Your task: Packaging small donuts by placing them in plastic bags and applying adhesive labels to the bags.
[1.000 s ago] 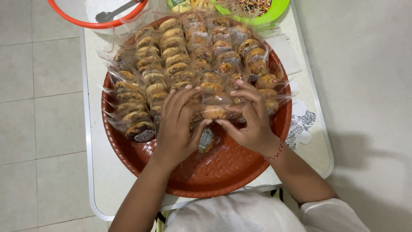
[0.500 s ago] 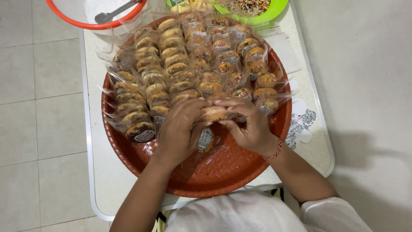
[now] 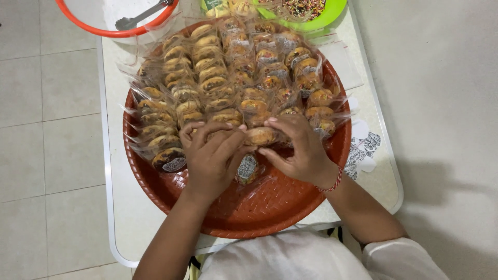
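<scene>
A round red woven tray (image 3: 259, 207) on a small white table (image 3: 116, 197) carries several rows of golden-brown cookies (image 3: 207, 67), each in a clear plastic wrapper. Both my hands meet at the near edge of the rows. My left hand (image 3: 210, 158) and my right hand (image 3: 295, 148) pinch the same wrapped cookie (image 3: 261, 136) between their fingertips. A wrapped piece with a patterned label (image 3: 247, 168) lies just below, between my hands. Another dark-topped wrapped cookie (image 3: 169, 159) sits left of my left hand.
An orange-rimmed bowl (image 3: 98, 28) with a metal utensil (image 3: 140, 15) stands at the table's far left. A green bowl of coloured sprinkles (image 3: 311, 10) stands at the far right. White patterned paper cut-outs (image 3: 363, 148) lie on the table right of the tray. Tiled floor surrounds the table.
My hands have closed in together from spread fingers over the near row. They now pinch one wrapped cookie between them.
</scene>
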